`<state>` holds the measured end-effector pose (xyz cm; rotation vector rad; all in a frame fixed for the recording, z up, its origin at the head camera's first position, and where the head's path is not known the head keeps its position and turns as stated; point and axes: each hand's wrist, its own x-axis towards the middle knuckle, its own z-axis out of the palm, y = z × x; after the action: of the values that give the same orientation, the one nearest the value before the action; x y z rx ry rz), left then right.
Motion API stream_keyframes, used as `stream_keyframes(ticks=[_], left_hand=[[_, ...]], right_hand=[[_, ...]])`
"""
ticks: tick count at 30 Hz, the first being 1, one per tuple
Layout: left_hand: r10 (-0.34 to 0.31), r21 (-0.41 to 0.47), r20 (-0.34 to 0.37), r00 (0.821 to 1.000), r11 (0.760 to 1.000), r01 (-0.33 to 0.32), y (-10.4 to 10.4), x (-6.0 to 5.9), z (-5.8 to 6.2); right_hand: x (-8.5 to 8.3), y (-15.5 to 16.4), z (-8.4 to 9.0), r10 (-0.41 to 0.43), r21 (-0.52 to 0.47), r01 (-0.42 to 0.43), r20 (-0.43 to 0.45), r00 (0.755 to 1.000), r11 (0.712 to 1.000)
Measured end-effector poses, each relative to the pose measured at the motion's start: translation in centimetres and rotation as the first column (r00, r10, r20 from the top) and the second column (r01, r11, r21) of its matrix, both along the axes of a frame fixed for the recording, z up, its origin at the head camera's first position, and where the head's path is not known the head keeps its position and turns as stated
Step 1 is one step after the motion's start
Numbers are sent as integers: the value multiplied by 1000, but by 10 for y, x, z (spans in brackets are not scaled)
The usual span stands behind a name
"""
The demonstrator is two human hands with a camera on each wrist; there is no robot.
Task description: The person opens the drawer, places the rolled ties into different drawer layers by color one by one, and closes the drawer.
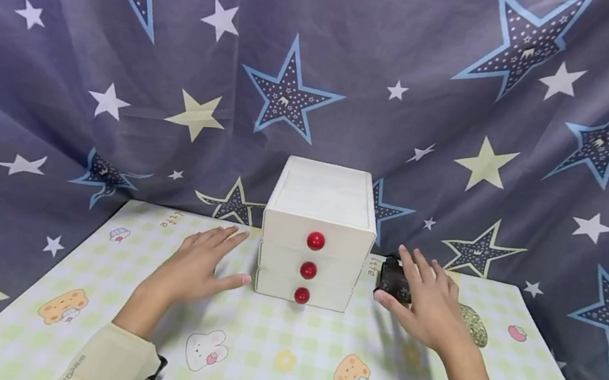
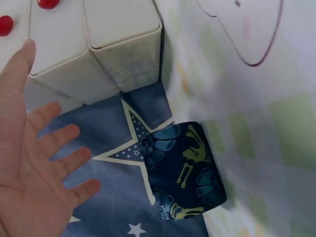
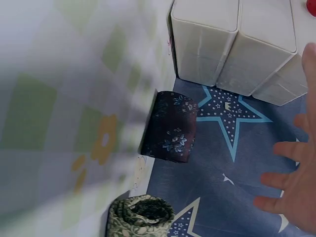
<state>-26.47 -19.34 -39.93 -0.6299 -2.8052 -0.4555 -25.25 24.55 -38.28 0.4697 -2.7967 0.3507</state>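
backdrop: dark blue-grey star cloth (image 1: 115, 82), hangs creased behind and along both sides
stars: big blue-outlined ones, smaller cream and white ones
surface: table cover (image 1: 272, 374), pale green-and-white check with cartoon bunny, bear and cake prints
light: even, indoor, soft shadows on the cover

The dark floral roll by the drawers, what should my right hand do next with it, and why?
Probably close the fingers round the dark floral roll. The right hand hovers open just over it, not gripping, while the left hand lies open beside the white drawer unit, whose three drawers look closed.
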Motion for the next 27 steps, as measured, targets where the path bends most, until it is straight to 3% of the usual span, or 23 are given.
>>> stream_keyframes(ticks=[9,15,18,23,27], left_hand=[[-26,83,-38,999,996,29,-1,-10,18],[-22,120,-79,997,992,31,-1,-18,30],[-32,162,-99,995,986,47,1,-21,36],[-43,263,-159,986,961,84,7,-26,46],[-45,332,-224,974,936,120,13,-27,54]], right_hand=[[-3,-2,15,29,-34,-35,-153,988,999],[-6,-8,26,66,-57,-84,-265,962,995],[-7,-14,33,100,-70,-131,-344,934,989],[-9,-24,41,166,-85,-237,-492,855,968],[-12,-34,47,204,-70,-290,-558,805,954]])
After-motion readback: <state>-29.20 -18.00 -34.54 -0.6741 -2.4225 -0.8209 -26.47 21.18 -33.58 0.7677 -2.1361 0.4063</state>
